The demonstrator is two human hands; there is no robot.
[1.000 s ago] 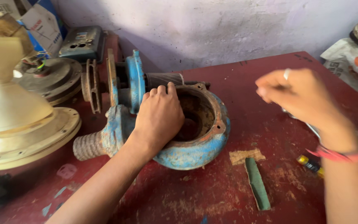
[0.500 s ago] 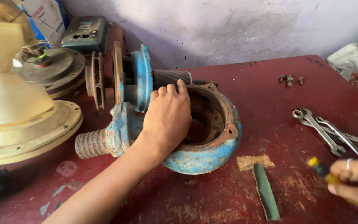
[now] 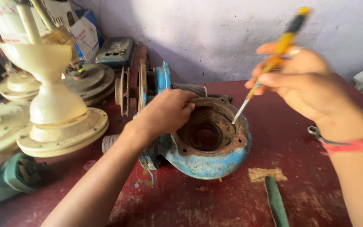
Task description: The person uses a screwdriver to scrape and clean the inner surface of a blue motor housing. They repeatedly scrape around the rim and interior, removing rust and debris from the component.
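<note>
While the left hand (image 3: pixel 164 113) steadies the pump casing (image 3: pixel 209 145), the right hand (image 3: pixel 303 82) pinches a screwdriver (image 3: pixel 269 63)

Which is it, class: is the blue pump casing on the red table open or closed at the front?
Open. The blue pump casing has no cover: its rusty round hollow shows, and the screwdriver tip reaches its inner rim.

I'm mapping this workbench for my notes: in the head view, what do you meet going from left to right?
Green power tool → cream ceiling fan body → left hand → rusty blue pump casing → yellow-handled screwdriver → right hand.
</note>
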